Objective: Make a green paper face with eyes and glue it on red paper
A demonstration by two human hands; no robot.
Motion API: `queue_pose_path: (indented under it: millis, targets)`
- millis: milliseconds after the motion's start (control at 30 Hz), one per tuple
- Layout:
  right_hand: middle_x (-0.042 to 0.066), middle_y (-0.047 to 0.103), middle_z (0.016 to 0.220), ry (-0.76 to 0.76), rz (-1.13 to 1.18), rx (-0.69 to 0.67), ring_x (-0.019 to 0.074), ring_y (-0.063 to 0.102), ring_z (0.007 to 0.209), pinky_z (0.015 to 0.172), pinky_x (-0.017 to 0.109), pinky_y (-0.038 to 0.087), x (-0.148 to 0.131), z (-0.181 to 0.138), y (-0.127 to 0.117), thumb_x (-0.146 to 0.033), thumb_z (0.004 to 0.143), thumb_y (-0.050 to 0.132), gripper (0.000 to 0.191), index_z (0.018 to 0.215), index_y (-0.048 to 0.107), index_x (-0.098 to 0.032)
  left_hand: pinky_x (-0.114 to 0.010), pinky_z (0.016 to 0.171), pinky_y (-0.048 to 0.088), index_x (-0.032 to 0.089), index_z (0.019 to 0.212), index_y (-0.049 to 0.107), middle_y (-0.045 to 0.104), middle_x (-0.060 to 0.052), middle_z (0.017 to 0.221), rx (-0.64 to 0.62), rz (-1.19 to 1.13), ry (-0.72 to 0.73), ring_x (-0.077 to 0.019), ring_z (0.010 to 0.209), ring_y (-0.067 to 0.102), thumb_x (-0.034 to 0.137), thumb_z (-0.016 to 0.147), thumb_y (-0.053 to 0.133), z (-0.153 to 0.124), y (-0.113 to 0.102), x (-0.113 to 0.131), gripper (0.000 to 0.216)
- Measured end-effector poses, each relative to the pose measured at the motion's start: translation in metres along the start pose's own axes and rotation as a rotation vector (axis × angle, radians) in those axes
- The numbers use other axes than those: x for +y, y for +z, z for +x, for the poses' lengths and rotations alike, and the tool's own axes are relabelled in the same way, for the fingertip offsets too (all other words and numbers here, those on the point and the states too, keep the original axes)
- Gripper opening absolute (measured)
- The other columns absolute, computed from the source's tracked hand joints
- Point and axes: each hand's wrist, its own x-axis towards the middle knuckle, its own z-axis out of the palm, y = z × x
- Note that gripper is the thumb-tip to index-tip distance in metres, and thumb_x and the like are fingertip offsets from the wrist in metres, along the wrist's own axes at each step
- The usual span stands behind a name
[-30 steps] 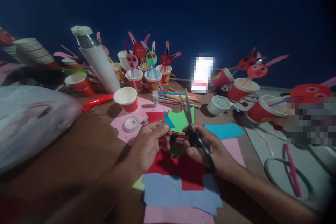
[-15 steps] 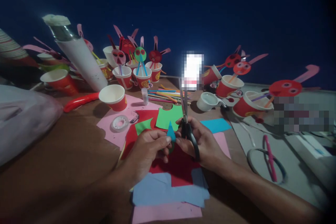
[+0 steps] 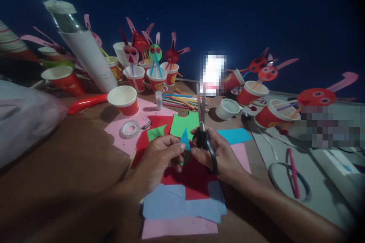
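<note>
My left hand (image 3: pixel 159 159) pinches a small blue paper piece (image 3: pixel 185 139) between thumb and fingers; a bit of green paper shows below it. My right hand (image 3: pixel 221 155) grips black-handled scissors (image 3: pixel 203 129), blades pointing up and away, nearly closed. Its fingertips touch the paper piece beside my left hand. Both hands hover over a red sheet (image 3: pixel 194 176) lying on light blue sheets (image 3: pixel 182 205) and a pink sheet (image 3: pixel 179 226) on the brown table (image 3: pixel 71 159).
Green (image 3: pixel 184 124), blue (image 3: pixel 235 135) and pink papers, a tape roll (image 3: pixel 130 128), a red paper cup (image 3: pixel 124 100), coloured straws (image 3: pixel 182 100) and a small glue tube (image 3: pixel 159 100) lie ahead. Cups with paper faces stand behind. A white tube (image 3: pixel 82 51) leans left; a plastic bag (image 3: pixel 25 117) lies far left.
The view shifted slightly. My hands stay together over the red sheet, the blue piece now held a little higher between them; the scissors stay upright.
</note>
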Motion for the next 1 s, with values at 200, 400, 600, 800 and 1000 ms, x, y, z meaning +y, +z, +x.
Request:
queue_pose_path:
  millis: [200, 400, 600, 800, 1000]
  targets:
    - [-0.002, 0.052, 0.074, -0.012, -0.072, -0.219, 0.0114, 0.049, 0.066, 0.062, 0.023, 0.041, -0.004, -0.002, -0.014, -0.046, 0.08, 0.06, 0.033, 0.097, 0.05, -0.019, -0.022, 0.051, 0.051, 0.014, 0.072, 0.052, 0.065, -0.003, 0.063, 0.046, -0.048, 0.091, -0.0128, 0.056, 0.062, 0.024, 0.069, 0.066, 0.002, -0.004, 0.01, 0.017]
    - [-0.001, 0.05, 0.076, 0.03, -0.204, -0.337, 0.0112, 0.044, 0.066, 0.06, 0.022, 0.038, -0.01, -0.005, -0.023, -0.046, 0.079, 0.061, 0.03, 0.091, 0.053, -0.019, -0.021, 0.05, 0.051, 0.015, 0.076, 0.048, 0.064, -0.001, 0.058, 0.134, -0.144, 0.14, -0.0144, 0.056, 0.065, 0.019, 0.066, 0.067, 0.0, -0.007, 0.02, 0.022]
    - [-0.001, 0.049, 0.078, 0.078, -0.27, -0.358, 0.0116, 0.041, 0.069, 0.062, 0.021, 0.035, -0.014, -0.006, -0.024, -0.046, 0.079, 0.061, 0.028, 0.089, 0.055, -0.02, -0.018, 0.05, 0.049, 0.014, 0.076, 0.051, 0.063, 0.001, 0.058, 0.14, -0.184, 0.196, -0.0107, 0.05, 0.063, 0.017, 0.065, 0.067, 0.0, -0.006, 0.025, 0.02]
    - [-0.001, 0.053, 0.083, 0.089, -0.207, -0.401, 0.0119, 0.047, 0.072, 0.064, 0.021, 0.038, -0.016, -0.007, -0.02, -0.044, 0.08, 0.061, 0.03, 0.1, 0.058, -0.022, -0.018, 0.048, 0.048, 0.014, 0.072, 0.05, 0.061, 0.003, 0.054, 0.133, -0.197, 0.197, -0.0099, 0.047, 0.061, 0.015, 0.063, 0.068, -0.002, -0.005, 0.023, 0.02]
    - [0.001, 0.056, 0.084, 0.104, -0.209, -0.375, 0.0134, 0.049, 0.073, 0.065, 0.022, 0.041, -0.014, -0.009, -0.018, -0.044, 0.078, 0.062, 0.031, 0.098, 0.058, -0.02, -0.02, 0.048, 0.05, 0.013, 0.068, 0.051, 0.064, -0.001, 0.057, 0.083, -0.191, 0.146, -0.0111, 0.046, 0.061, 0.014, 0.064, 0.067, -0.001, -0.005, 0.02, 0.017]
